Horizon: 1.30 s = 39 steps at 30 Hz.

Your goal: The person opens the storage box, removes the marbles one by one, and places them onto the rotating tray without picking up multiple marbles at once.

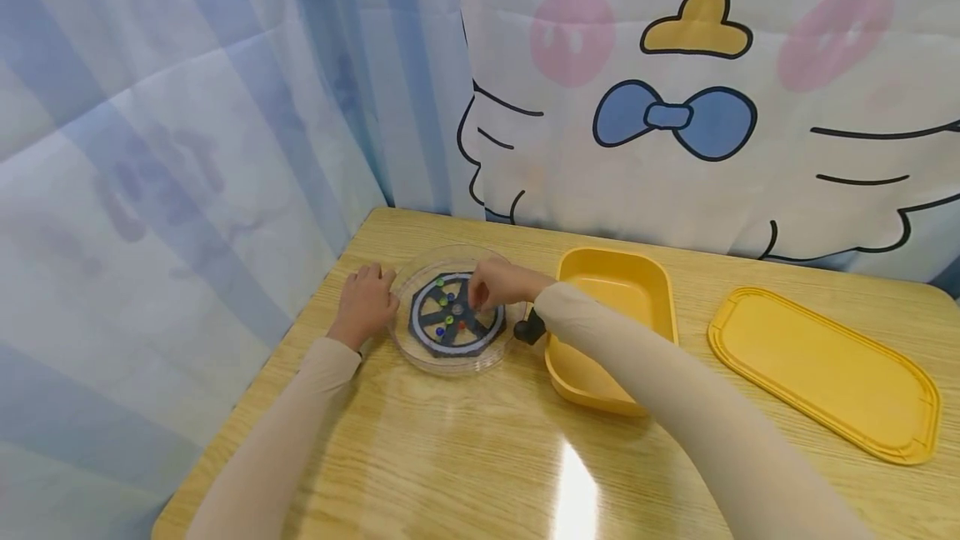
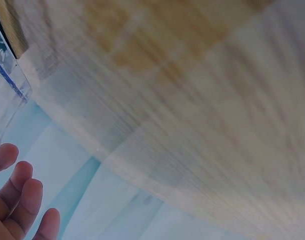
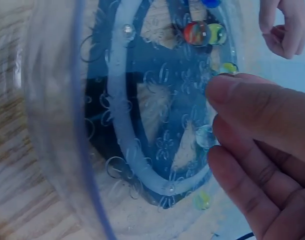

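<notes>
My left hand (image 1: pixel 363 307) rests at the left rim of a clear round plastic dish (image 1: pixel 401 344); its fingers (image 2: pixel 30 200) look relaxed and hold nothing. Beneath or inside the dish shows a dark blue spoked wheel pattern (image 1: pixel 420 319). Several glass marbles lie there, among them a red one (image 3: pixel 195 33) and a green one (image 3: pixel 202 200). My right hand (image 1: pixel 498 283) is over the dish's right half, fingers bent and thumb brought close. A clear bluish marble (image 3: pixel 206 136) shows right by its fingertips; I cannot tell whether they hold it.
Right of the dish stands a yellow open box (image 1: pixel 600 394). Farther right lies its flat yellow lid-like tray (image 1: pixel 825 373). A small black object (image 1: pixel 531 327) shows by my right wrist. Curtains (image 1: pixel 225 107) border the wooden table (image 1: pixel 450 457) at left and back.
</notes>
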Motion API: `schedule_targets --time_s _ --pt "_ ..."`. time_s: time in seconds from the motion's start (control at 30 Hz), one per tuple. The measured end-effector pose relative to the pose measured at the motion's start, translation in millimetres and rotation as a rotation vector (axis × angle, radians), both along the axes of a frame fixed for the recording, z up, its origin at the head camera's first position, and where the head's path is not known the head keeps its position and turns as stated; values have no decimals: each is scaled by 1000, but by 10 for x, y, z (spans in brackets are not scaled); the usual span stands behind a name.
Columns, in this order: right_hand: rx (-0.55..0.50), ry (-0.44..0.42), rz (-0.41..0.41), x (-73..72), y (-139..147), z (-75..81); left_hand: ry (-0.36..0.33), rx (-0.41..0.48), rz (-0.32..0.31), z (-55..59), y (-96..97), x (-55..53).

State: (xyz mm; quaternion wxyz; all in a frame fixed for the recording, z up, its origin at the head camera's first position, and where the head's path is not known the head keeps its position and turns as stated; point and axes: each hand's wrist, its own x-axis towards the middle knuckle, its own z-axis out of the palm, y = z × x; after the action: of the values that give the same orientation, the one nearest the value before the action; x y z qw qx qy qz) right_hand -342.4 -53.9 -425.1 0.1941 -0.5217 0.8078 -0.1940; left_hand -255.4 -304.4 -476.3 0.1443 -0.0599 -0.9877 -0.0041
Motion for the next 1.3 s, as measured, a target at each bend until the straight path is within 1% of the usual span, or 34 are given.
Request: schedule_targets --time_s 0.2,0.43,0.73,0.93,1.13,1.23,1.3 --pt "66 6 24 21 -5 -31 18 -7 -13 -2 2 3" --pt "110 13 3 21 -2 -77 24 -5 -12 2 12 1" --pt "106 10 4 3 13 -97 64 -12 -22 18 20 7" --pt "103 35 16 -2 20 -90 45 -6 -13 42 30 19" --pt "109 34 0 22 38 -20 39 -12 -8 32 23 27" --pt "89 19 -8 39 79 68 41 -11 -9 26 22 34" --pt "58 19 -4 56 132 161 39 -5 -9 27 21 42"
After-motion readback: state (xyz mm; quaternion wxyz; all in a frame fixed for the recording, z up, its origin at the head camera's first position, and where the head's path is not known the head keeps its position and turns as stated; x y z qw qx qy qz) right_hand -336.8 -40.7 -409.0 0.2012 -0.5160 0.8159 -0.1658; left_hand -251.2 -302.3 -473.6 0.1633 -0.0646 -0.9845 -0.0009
